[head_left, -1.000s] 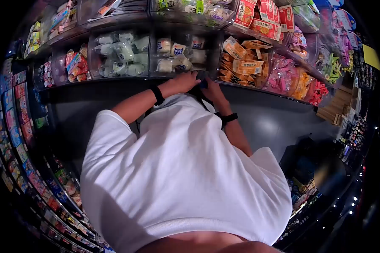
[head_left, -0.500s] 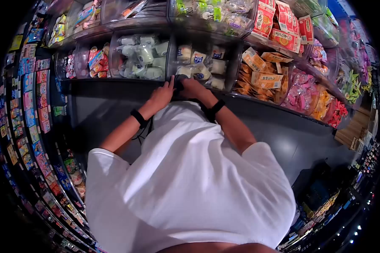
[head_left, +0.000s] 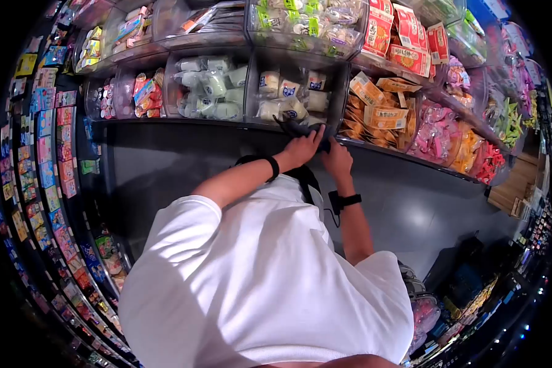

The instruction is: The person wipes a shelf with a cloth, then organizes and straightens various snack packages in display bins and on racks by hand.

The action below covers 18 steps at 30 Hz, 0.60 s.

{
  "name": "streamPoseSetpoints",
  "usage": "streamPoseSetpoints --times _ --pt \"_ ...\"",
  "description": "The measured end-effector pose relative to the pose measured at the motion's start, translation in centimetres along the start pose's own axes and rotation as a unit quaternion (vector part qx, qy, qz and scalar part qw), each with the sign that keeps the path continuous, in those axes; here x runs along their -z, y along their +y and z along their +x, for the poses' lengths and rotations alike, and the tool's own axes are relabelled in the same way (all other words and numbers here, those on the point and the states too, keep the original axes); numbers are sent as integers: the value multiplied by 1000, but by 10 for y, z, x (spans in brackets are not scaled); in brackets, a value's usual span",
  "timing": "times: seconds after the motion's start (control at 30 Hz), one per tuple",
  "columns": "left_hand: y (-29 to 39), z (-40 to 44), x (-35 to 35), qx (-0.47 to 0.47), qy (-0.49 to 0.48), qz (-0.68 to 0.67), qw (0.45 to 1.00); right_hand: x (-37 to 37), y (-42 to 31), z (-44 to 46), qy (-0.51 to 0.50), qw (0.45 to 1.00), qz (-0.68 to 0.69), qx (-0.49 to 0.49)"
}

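My left hand (head_left: 302, 149) is closed on a dark, soft-looking item (head_left: 303, 129) at the front edge of the bin with white wrapped packs (head_left: 290, 89). Close beside it on the right, my right hand (head_left: 338, 158) has its fingers curled at the right end of the same dark item. What exactly the item is cannot be made out. Each wrist wears a black band. Part of a black strap shows below the hands, by the white shirt (head_left: 276, 264).
Clear bins hold pale green packs (head_left: 214, 86), orange packets (head_left: 380, 113), pink packs (head_left: 435, 132) and red-and-white packets (head_left: 405, 37). Shelves of colourful packets (head_left: 49, 165) curve down the left. Grey floor (head_left: 398, 196) lies below the bins. A pink-filled container (head_left: 424, 316) stands at lower right.
Both hands have moved right along the bin edge. The dark item now shows stretched out at the bin's front. The container at lower right has come into view.
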State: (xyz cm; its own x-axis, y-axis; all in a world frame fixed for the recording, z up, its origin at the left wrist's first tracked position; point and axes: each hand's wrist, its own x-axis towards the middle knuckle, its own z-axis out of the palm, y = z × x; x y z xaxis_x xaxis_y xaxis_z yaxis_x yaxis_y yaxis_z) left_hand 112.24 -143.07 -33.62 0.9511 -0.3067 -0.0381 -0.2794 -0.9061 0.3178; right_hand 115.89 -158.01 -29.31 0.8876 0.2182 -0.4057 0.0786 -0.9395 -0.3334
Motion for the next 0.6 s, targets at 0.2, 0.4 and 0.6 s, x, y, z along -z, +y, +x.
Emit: streamPoseSetpoints --times 0.2,0.4,0.6 --pt "-21 -22 -11 -22 55 -58 997 -16 -24 -10 35 997 -57 -28" --pt "-88 -71 38 40 7 -127 991 -70 -108 -26 29 990 -132 -39" --pt "-192 -180 99 132 -27 -261 956 -138 -244 -60 -85 982 -168 11"
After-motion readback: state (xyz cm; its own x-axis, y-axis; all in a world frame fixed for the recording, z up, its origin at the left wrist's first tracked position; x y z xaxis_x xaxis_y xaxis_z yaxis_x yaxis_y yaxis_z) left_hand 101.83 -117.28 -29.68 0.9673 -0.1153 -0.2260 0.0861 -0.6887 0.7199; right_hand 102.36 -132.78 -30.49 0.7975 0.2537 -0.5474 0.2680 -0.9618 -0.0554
